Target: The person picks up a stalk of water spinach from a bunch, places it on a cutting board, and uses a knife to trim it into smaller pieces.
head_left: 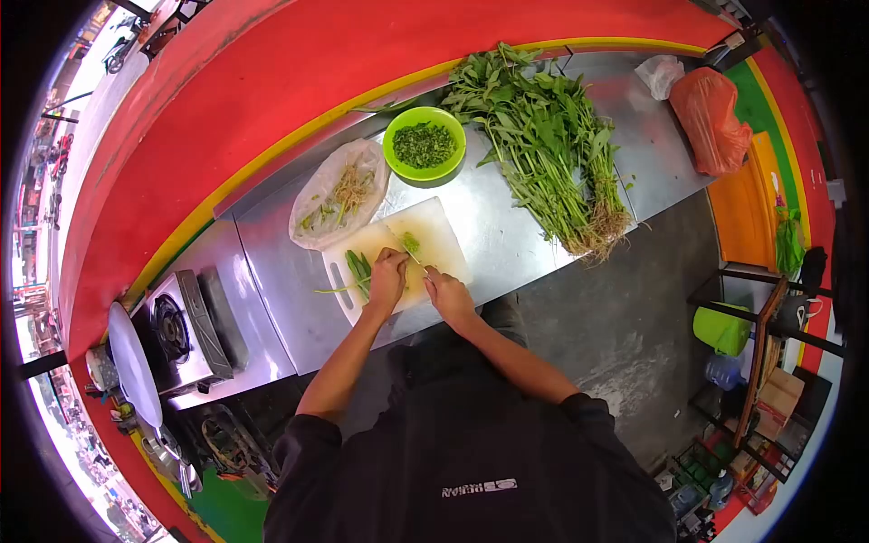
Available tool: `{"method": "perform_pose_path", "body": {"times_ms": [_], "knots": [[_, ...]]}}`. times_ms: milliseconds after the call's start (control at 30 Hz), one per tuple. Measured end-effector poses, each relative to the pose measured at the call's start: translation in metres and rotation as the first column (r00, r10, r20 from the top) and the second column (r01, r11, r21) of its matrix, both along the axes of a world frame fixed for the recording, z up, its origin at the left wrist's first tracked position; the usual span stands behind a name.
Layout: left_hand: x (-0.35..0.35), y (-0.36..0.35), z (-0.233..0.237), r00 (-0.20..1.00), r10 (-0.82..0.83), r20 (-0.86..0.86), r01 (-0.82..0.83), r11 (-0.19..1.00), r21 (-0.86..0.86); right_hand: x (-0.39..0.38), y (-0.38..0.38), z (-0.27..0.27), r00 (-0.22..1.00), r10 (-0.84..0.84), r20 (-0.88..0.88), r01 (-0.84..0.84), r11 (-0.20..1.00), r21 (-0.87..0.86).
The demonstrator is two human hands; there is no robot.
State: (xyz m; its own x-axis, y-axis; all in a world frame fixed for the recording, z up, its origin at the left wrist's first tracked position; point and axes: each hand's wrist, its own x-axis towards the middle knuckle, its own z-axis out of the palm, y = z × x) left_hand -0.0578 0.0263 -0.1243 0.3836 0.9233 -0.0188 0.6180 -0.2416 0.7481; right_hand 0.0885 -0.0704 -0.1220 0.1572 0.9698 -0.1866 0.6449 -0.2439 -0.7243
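On a white cutting board (445, 237) my left hand (389, 273) is closed on green leaves (359, 269) that lie across the board's left part. Just right of it, my right hand (446, 294) is wrapped round the handle of a knife (415, 260), whose blade points up and left between the hands. A small heap of chopped greens (410, 242) lies by the blade. Behind the board stands a lime-green bowl (389, 149) holding chopped greens. To the board's upper left lies an open plastic bag (312, 195) with roots and trimmings.
A large pile of leafy stems with roots (543, 145) covers the counter's right part. Farther right is a red plastic bag (709, 118). At the far left sits a gas stove (186, 330). A shelf (760, 362) stands at the right.
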Motion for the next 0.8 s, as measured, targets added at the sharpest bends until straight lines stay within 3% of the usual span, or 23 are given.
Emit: {"method": "perform_pose_path", "body": {"times_ms": [200,467,667,800], "knots": [[0.0,0.003,0.0,1.0,0.006,0.03,-0.008,0.997,0.081,0.004,-0.006,0.004,1.0,-0.007,-0.015,0.008,0.998,0.061],[0.004,-0.001,0.005,1.0,0.003,0.011,-0.003,1.0,0.027,0.003,-0.001,0.005,0.996,0.045,0.079,-0.042,0.999,-0.031],[0.003,-0.002,0.0,1.0,0.009,0.018,-0.01,0.998,0.062,0.007,-0.01,0.01,0.999,0.011,-0.043,-0.009,0.999,0.038],[0.004,-0.005,-0.002,0.999,0.027,0.02,-0.028,0.998,0.056,0.008,-0.015,0.006,0.999,0.015,-0.031,-0.015,1.0,0.003]]}}
